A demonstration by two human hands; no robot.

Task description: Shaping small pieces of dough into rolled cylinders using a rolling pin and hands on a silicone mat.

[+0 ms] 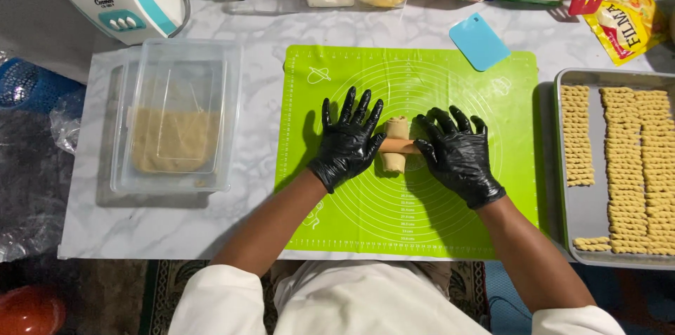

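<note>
You see clear tub (176, 116) of dough left, blue scraper (479, 41) top, tray (578, 198) of ridged cookies (624, 166) right.

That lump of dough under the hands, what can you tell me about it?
The dough is a small pale tan piece, soft-looking and elongated, lying near the middle of the green mat. A thin wooden rolling pin lies across it, pressed by the left hand and right hand, both in black gloves.
</note>
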